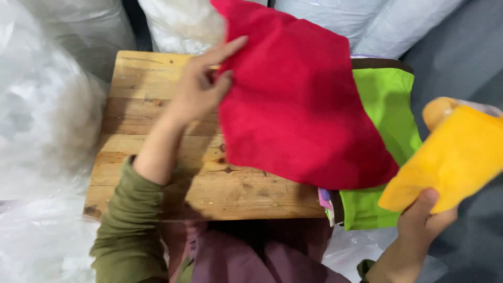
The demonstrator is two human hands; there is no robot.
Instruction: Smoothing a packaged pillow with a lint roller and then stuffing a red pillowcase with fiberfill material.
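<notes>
Red fabric cover (298, 99) hangs over the far right part of a wooden table (152, 99), pinched at its left edge by the left hand (201, 86), thumb under the cloth and fingers spread above it. Its top corner runs out of the picture, so its full shape is hard to tell. From that hand an olive-green sleeve (131, 230) leads back to the near edge. The right hand (422, 220), low on the right, grips the near corner of a yellow fabric cover (456, 152); the fingers are closed around it and only the thumb and knuckles show. A rounded orange-yellow lump (437, 110) sits behind the yellow piece, mostly hidden. Beneath the red cloth lies a stack of covers: a lime-green one (387, 105) on top, with brown, pink and purple edges peeking out, the rest covered. Clear plastic bags (47, 120) holding white stuffing crowd the left and far sides, blurred and cut off.
</notes>
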